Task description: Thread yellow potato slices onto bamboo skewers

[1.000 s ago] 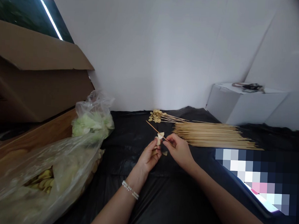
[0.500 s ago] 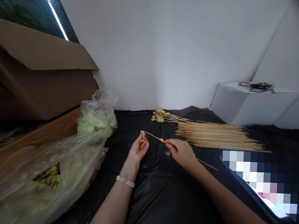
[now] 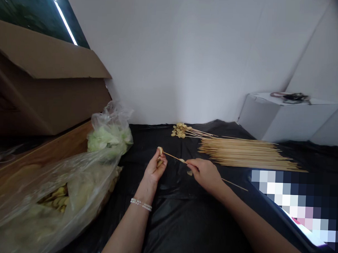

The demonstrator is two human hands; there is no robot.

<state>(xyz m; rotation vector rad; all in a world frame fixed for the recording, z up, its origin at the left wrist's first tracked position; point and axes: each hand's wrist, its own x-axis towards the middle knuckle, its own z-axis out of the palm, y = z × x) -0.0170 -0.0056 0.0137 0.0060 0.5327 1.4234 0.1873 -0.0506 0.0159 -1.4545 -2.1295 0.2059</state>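
Person's left hand [image 3: 155,167] is pinching a pale, round, thin-cut slice [image 3: 160,150] between thumb and fingertips, its other fingers curling loosely around what is looking like a second pale piece [image 3: 159,163]. Right hand [image 3: 207,173] is gripping a thin, straight, tan wooden skewer [image 3: 171,156], thumb and fingers nearly together, the back end sticking out past the wrist. Skewer tip is meeting the slice at the left hand; whether it is going through, I can't tell. One small pale threaded slice [image 3: 182,160] is sitting on the skewer just ahead of the right fingertips. A loose pale flake [image 3: 189,173] is lying just left of the right hand on a black plastic sheet [image 3: 178,227]. Beyond both hands, a cluster of yellowish round slices on skewers [image 3: 179,131] is lying; beyond the right hand, a wide row of bare tan skewers [image 3: 248,154]. Left of the left hand, a big clear plastic bag [image 3: 90,182] is holding yellowish slices; a smaller clear bag of pale green chunks [image 3: 108,137] is sitting behind it.
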